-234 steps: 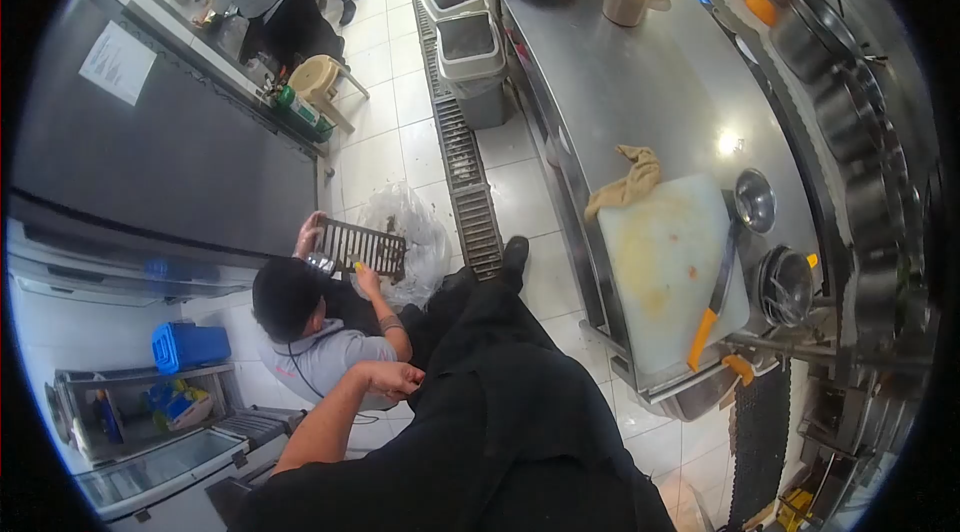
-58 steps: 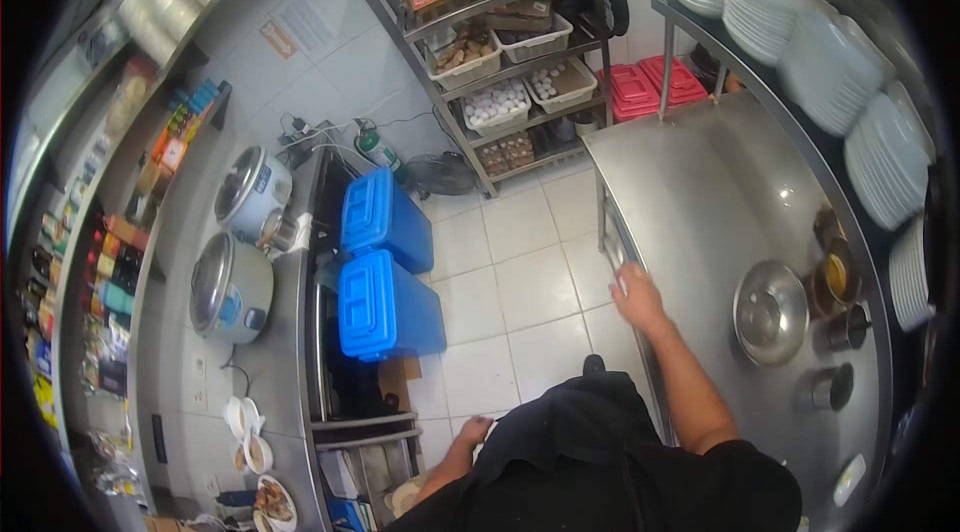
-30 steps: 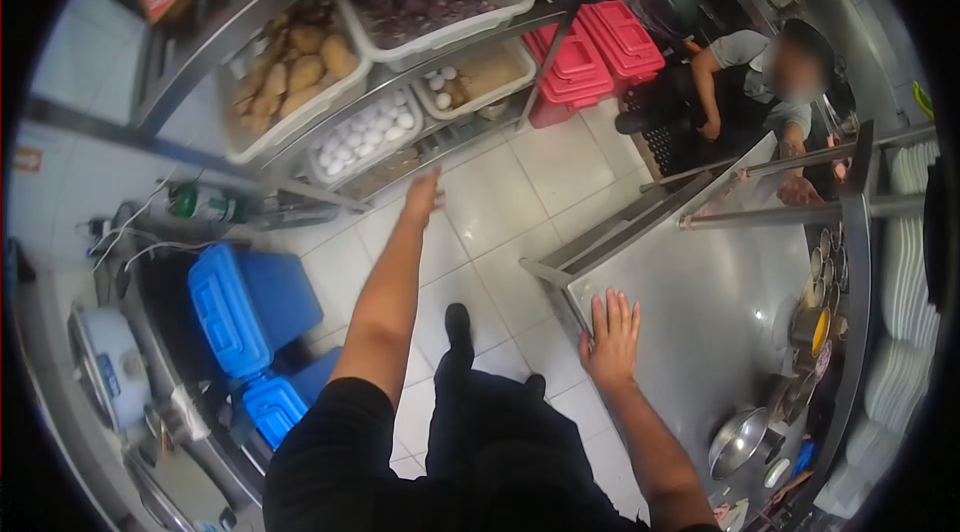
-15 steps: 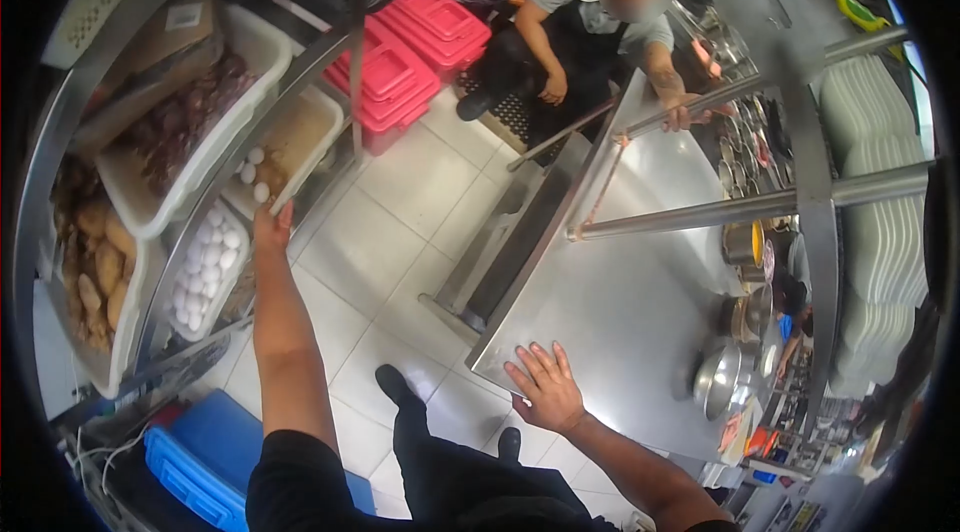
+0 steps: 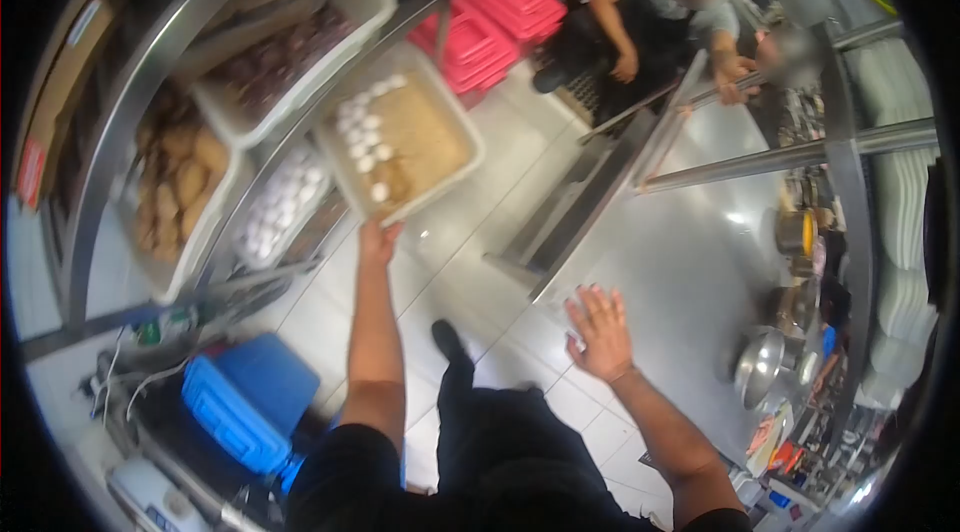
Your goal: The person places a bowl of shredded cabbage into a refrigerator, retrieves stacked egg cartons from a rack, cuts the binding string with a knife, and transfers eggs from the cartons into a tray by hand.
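Note:
My left hand (image 5: 378,240) is closed on the near rim of a white plastic bin (image 5: 470,137), which juts out from the shelf over the floor. White eggs (image 5: 362,136) lie along the bin's left side, and its tan bottom shows on the right. My right hand (image 5: 602,334) is spread open, palm down, at the near corner of the steel table (image 5: 680,262); whether it touches the metal I cannot tell. Beside the pulled-out bin, a second container of white eggs (image 5: 283,210) sits on the shelf.
Potato-like vegetables (image 5: 180,182) and reddish bulbs (image 5: 275,62) fill bins on the steel rack (image 5: 105,182). Red lidded boxes (image 5: 470,42) and a blue box (image 5: 235,417) stand on the floor. Another person (image 5: 650,22) sits beyond the table, which bears metal bowls (image 5: 760,367).
The egg bin has come out from the shelf with my left hand on its rim, showing more eggs. The view has shifted left. My right hand stays spread near the table corner.

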`<control>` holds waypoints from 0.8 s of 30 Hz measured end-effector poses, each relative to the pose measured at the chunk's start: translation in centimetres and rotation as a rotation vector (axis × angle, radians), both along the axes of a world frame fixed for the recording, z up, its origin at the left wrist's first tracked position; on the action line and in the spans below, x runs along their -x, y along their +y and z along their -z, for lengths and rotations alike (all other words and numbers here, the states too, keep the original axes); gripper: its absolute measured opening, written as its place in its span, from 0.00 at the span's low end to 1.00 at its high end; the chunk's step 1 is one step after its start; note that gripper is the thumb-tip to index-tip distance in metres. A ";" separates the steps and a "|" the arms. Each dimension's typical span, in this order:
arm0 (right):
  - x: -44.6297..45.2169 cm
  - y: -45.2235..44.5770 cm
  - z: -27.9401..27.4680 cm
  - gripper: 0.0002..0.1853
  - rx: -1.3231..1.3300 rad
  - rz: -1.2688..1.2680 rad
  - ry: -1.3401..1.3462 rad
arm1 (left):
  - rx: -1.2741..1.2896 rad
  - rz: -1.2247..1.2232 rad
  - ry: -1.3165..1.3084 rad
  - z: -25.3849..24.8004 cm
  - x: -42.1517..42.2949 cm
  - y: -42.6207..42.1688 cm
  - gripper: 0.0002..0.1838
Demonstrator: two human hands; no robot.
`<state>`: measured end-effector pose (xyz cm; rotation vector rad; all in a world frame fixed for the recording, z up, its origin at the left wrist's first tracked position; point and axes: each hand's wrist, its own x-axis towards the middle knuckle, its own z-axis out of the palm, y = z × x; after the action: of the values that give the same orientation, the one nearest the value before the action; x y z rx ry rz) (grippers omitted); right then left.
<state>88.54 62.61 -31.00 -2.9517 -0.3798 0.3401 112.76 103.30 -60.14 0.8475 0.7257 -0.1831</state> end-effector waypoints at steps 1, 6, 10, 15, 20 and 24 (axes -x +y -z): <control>-0.1 0.2 0.1 0.40 0.003 0.003 -0.025 | -0.032 0.053 0.004 -0.4 1.9 0.2 0.20; 0.2 0.2 0.1 0.38 -0.041 -0.003 -0.096 | 0.059 0.111 0.083 -8.3 11.4 0.5 0.21; 0.5 0.1 0.0 0.40 -0.068 -0.032 -0.152 | 0.045 0.155 0.131 -11.8 20.0 2.7 0.20; 2.2 -1.1 0.7 0.47 -0.116 -0.026 -0.152 | 0.010 0.098 0.296 -15.2 34.1 5.4 0.19; 3.9 -2.1 2.6 0.41 -0.383 0.037 -0.367 | -0.026 0.120 0.178 -21.8 48.3 7.2 0.15; 11.9 -1.1 -0.1 0.37 -0.715 0.320 -0.452 | -0.087 0.140 0.101 -27.6 57.2 5.6 0.17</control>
<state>76.65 61.49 -30.90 -2.2900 -0.0426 -0.4255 55.55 108.91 -32.49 0.9776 0.7739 -0.3232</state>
